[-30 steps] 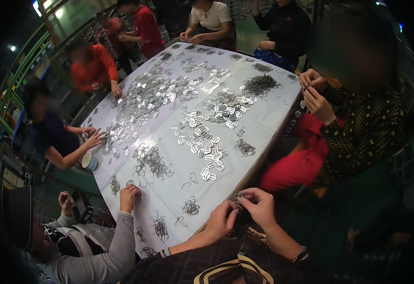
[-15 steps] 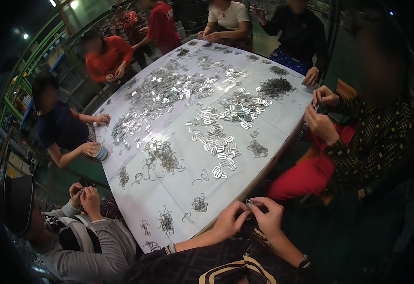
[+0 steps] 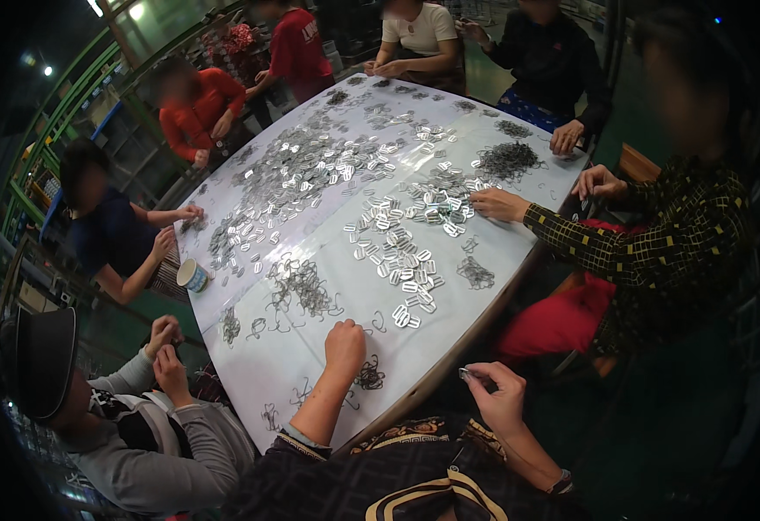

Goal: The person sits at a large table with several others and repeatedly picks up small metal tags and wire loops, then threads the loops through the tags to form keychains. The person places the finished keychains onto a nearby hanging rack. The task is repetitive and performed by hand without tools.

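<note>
My left hand [image 3: 345,347] reaches over the near part of the table, fingers curled in; whatever it may hold is hidden behind its back. Beside its wrist lies a small heap of thin wire hooks [image 3: 369,375], and a larger heap of wire hooks [image 3: 306,286] sits just beyond it. Off the table's near edge, my right hand [image 3: 497,399] pinches a small shiny metal slider buckle [image 3: 464,374] between thumb and fingers. Many flat metal slider buckles [image 3: 406,256] are strewn across the middle of the white table [image 3: 449,321].
Co-workers sit or stand around the table. On the right, one person's hand [image 3: 497,205] reaches into the buckles. At left, a person in grey sleeves [image 3: 171,451] works close to my arm. A paper cup [image 3: 192,274] stands at the left edge. A dark hook pile [image 3: 508,160] lies farther back.
My hands were together at the near edge; the left has moved forward and left over the table, while the right keeps the buckle. The right-hand co-worker has reached in. The cup was released.
</note>
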`<state>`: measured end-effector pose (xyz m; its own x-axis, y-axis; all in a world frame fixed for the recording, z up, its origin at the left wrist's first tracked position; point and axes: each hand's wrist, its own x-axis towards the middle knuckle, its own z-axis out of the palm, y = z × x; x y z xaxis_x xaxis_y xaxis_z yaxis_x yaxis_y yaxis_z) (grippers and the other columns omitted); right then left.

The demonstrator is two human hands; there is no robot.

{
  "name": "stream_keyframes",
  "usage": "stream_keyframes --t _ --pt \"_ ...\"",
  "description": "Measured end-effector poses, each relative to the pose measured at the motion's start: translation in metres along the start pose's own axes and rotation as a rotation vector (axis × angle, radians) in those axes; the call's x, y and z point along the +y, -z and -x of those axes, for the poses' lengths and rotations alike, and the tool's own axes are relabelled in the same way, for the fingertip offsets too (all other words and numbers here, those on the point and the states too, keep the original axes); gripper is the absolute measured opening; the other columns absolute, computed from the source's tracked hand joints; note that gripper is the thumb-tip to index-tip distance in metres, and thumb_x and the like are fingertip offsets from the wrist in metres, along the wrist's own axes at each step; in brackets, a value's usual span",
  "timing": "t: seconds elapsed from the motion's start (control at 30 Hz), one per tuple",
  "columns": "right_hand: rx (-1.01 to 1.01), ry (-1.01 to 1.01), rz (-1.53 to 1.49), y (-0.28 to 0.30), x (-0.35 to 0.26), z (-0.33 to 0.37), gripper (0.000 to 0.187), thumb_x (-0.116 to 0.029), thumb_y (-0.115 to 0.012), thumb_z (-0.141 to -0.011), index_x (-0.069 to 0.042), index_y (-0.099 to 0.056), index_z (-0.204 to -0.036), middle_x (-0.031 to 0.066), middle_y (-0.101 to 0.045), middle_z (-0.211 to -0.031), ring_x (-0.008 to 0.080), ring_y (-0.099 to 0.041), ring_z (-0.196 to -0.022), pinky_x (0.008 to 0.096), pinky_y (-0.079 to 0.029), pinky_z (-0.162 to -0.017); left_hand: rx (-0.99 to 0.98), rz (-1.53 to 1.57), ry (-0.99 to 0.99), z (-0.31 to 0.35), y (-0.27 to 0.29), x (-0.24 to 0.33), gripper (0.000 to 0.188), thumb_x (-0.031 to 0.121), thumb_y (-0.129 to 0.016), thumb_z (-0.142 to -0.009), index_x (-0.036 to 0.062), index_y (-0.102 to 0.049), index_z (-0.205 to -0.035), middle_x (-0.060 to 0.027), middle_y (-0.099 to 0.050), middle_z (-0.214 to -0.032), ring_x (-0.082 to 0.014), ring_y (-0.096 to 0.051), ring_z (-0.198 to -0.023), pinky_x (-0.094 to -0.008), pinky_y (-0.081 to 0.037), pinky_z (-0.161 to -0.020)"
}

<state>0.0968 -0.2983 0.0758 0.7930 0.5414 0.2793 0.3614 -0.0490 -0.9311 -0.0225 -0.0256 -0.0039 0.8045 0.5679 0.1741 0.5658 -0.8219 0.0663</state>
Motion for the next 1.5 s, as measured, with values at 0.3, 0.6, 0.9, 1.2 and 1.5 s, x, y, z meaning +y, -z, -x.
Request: stream_keyframes --t 0.3,0.6,0.9,1.2,1.5 --pt "-0.063 0.005 0.000 -0.001 -0.001 0.001 0.019 0.005 -0.068 -0.077 0.000 -0.068 -0.095 0.0099 -0.067 -0.080 0.0163 -0.067 -0.070 0.0261 -0.053 -0.064 -0.105 -0.053 -0.014 -0.018 0.023 0.007 0.008 0.005 -0.060 -0.070 0.0034 -0.068 -0.071 -0.0129 -0.065 -0.078 -0.0302 -0.065 -0.075 -0.0388 -0.053 -0.066" --pt "-0.060 -0.064 -0.040 -0.006 0.005 0.006 0.031 0.006 -0.068 -0.077 0.000 -0.061 -0.106 0.0098 -0.069 -0.080 0.0152 -0.068 -0.073 0.0267 -0.054 -0.067 -0.120 1.120 -0.246 0.019 0.072 0.081 0.011 0.004 -0.067 -0.079 0.0024 -0.058 -0.085 -0.0078 -0.061 -0.087 -0.0195 -0.059 -0.082 -0.0322 -0.048 -0.072" --pt "-0.069 -0.026 -0.010 -0.006 0.001 0.010 0.033 0.004 -0.071 -0.073 -0.002 -0.062 -0.104 0.0092 -0.068 -0.078 0.0196 -0.069 -0.073 0.0279 -0.054 -0.067 -0.102 1.250 -0.251 0.037 0.077 0.122 0.010 0.002 -0.062 -0.084 0.0002 -0.054 -0.090 -0.0110 -0.064 -0.094 -0.0213 -0.061 -0.087 -0.0306 -0.047 -0.080" --pt "-0.080 0.125 0.139 -0.009 0.039 -0.031 0.023 -0.010 -0.074 -0.073 -0.003 -0.066 -0.094 0.0083 -0.057 -0.073 0.0232 -0.056 -0.069 0.0346 -0.047 -0.064 -0.183 1.340 -0.252 0.055 0.089 0.122 0.006 0.001 -0.053 -0.090 0.0000 -0.050 -0.095 -0.0130 -0.066 -0.097 -0.0160 -0.062 -0.090 -0.0291 -0.049 -0.083" --pt "-0.284 0.186 0.485 -0.109 0.103 -0.075 0.027 -0.017 -0.073 -0.076 -0.002 -0.066 -0.098 0.0126 -0.062 -0.091 0.0299 -0.059 -0.090 0.0411 -0.048 -0.079 -0.155 1.367 -0.318 0.062 0.090 0.125 0.007 -0.004 -0.053 -0.088 -0.0009 -0.049 -0.094 -0.0143 -0.064 -0.098 -0.0184 -0.063 -0.091 -0.0308 -0.049 -0.083"
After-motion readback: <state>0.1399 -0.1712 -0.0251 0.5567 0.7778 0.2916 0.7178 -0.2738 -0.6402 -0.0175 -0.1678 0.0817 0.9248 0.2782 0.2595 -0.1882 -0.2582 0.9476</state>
